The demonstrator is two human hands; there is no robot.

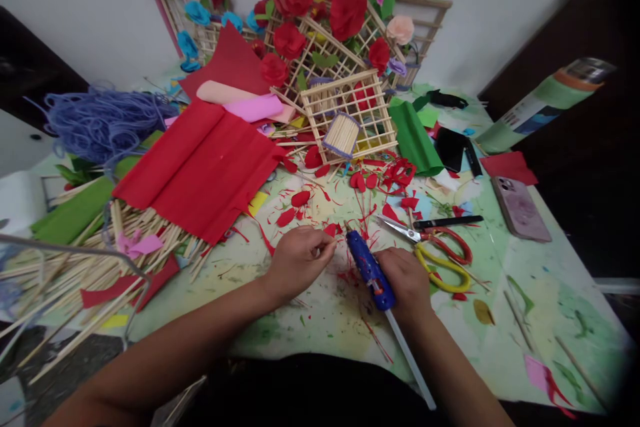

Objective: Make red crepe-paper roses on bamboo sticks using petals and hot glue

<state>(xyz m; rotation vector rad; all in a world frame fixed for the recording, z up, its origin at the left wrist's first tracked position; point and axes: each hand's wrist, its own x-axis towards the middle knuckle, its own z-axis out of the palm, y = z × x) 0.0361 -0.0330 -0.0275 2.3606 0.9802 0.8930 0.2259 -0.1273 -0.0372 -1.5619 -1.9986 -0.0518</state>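
Note:
My right hand (pixel 407 283) is wrapped around a blue hot glue gun (pixel 367 267). A long translucent glue stick (pixel 410 360) sticks out of its back end, and its nozzle points away from me. My left hand (pixel 303 260) is closed in a pinch beside the nozzle. A small red paper petal (pixel 331 229) shows at its fingertips, partly hidden by the fingers. Scissors with red and yellow handles (pixel 443 260) lie just right of my right hand, by a black pen-like tool (pixel 447 221). Loose red petals (pixel 301 199) and scraps lie beyond both hands.
Red crepe paper (pixel 200 167) covers bundled sticks (pixel 75 280) at left, near blue yarn (pixel 103 123). Stick lattices (pixel 350 117) with paper flowers (pixel 349 11) lean at the back. A green roll (pixel 415 137), phone (pixel 520 208) and bottle (pixel 545 107) are at right.

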